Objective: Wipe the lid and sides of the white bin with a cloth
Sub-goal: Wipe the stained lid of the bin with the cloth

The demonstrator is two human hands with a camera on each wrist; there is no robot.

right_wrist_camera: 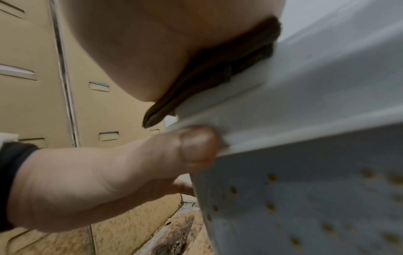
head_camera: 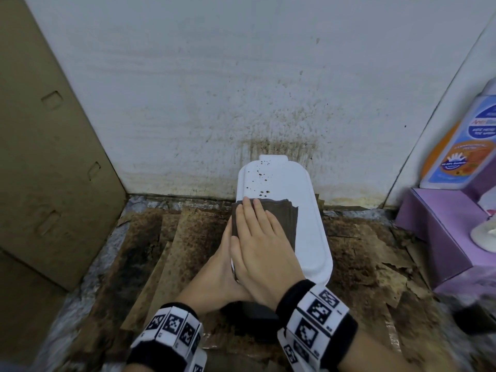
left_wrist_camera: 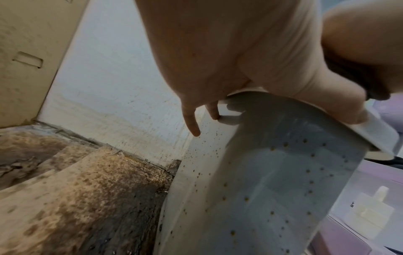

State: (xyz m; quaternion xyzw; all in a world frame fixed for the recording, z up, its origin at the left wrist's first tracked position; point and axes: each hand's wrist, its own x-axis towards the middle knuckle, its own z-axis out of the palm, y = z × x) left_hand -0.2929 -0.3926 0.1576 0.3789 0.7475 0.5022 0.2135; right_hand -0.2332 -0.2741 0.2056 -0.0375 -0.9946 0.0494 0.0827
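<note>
The white bin stands against the wall, its lid seen from above with brown spots at the far end. A folded dark brown cloth lies across the lid's middle. My right hand presses flat on it, fingers straight. My left hand lies along the bin's left side, partly under the right hand. In the left wrist view its fingers point down the speckled side. In the right wrist view the left thumb pushes on the lid rim, with the cloth under my right palm.
A tall cardboard box stands close on the left. The wall behind the bin is spattered brown. Stained cardboard sheets cover the floor. A purple box and a white bottle sit at the right.
</note>
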